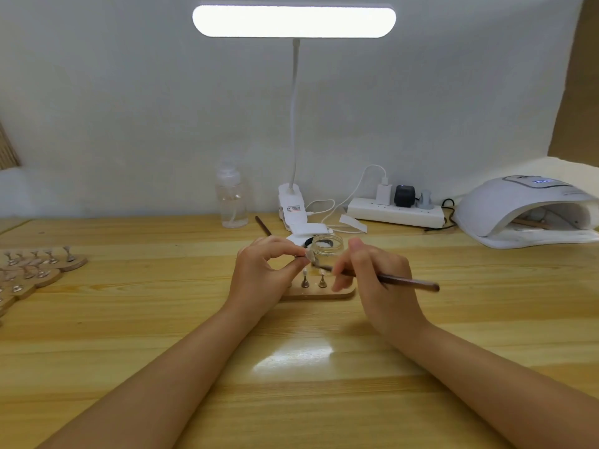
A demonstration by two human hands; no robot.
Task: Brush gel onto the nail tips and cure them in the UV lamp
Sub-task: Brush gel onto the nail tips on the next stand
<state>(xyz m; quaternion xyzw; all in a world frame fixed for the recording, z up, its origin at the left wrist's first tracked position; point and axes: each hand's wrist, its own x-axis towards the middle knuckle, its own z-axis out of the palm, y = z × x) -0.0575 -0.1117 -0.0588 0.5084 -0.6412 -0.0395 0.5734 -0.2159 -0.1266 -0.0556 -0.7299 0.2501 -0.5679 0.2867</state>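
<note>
Small pale nail tip (309,255) on a metal stand, pinched betw thumb and fingertips of left hand (259,273), held above wooden base strip (319,294) at table centre. Right hand (376,273) grips thin dark-brown brush (385,280), bristle end at the tip, handle pointing right. Two more small metal stands (312,281) upright on the strip, just below the tip. Clear glass jar (327,246) right behind hands. White dome UV lamp (525,209) far right on light wooden table (162,319), well apart from hands. More stands on round wooden bases (35,264) at left edge. White clip desk lamp (293,21) lit overhead; clear plastic bottle (230,199) and white power strip (395,212) at back.
</note>
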